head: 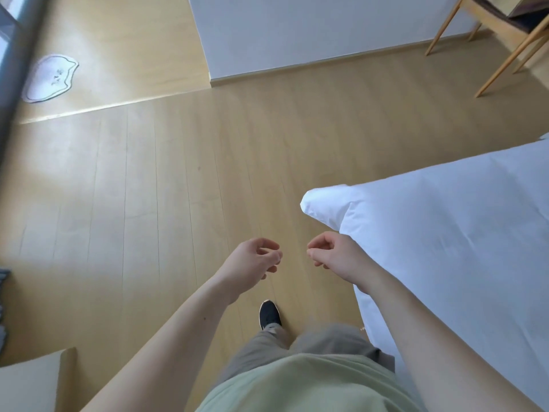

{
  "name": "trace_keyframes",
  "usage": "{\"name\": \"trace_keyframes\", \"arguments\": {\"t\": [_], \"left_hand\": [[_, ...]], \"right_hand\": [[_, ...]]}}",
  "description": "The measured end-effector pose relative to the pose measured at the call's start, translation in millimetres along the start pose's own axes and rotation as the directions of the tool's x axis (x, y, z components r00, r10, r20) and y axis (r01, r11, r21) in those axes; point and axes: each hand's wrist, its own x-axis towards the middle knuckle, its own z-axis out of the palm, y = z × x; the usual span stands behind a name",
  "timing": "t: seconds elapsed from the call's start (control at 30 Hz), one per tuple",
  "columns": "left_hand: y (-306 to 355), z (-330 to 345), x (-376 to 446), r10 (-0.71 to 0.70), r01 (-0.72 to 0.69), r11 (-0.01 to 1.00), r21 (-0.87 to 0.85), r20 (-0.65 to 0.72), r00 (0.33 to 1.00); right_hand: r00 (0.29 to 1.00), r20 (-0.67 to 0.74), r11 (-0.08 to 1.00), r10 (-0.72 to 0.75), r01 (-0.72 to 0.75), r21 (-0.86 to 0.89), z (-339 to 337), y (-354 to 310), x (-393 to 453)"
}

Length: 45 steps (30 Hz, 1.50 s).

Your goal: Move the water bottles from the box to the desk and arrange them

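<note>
No water bottle, box or desk shows in the head view. My left hand point(252, 263) hangs over the wooden floor in front of me, fingers loosely curled with nothing in them. My right hand point(335, 254) is level with it, a hand's width to the right, also loosely curled and holding nothing. It sits just beside the corner of the white bed. One black shoe point(269, 315) is stepping forward below the hands.
A white bed point(445, 233) fills the right side. A white wall corner point(267, 40) stands ahead, wooden chair legs point(505, 55) at the far right. A cat-shaped mat point(50, 78) lies far left. A pale piece of furniture point(32, 382) is at the bottom left.
</note>
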Motion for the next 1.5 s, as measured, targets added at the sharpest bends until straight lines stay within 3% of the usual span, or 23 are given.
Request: {"name": "trace_keyframes", "arguments": {"t": [0.43, 0.77, 1.17, 1.5], "left_hand": [[94.6, -65.7, 147.1, -0.010, 0.008, 0.999, 0.035, 0.048, 0.999], [214.5, -84.7, 278.7, -0.033, 0.032, 0.997, 0.077, 0.019, 0.999], [339.0, -81.2, 408.9, 0.022, -0.032, 0.991, 0.128, 0.074, 0.997], [444.3, -97.9, 538.2, 0.031, -0.075, 0.978, 0.194, 0.219, 0.975]], "right_hand": [[0.998, -0.006, 0.995, 0.069, -0.069, 0.072, -51.5, -67.3, 147.3], [0.999, 0.022, 0.998, 0.038, -0.039, 0.051, -145.2, -136.9, 287.0], [0.994, -0.083, 0.995, 0.072, -0.066, 0.074, -259.2, -173.6, 401.8], [0.969, -0.195, 0.980, 0.149, -0.118, 0.160, -332.9, -223.2, 494.3]]}}
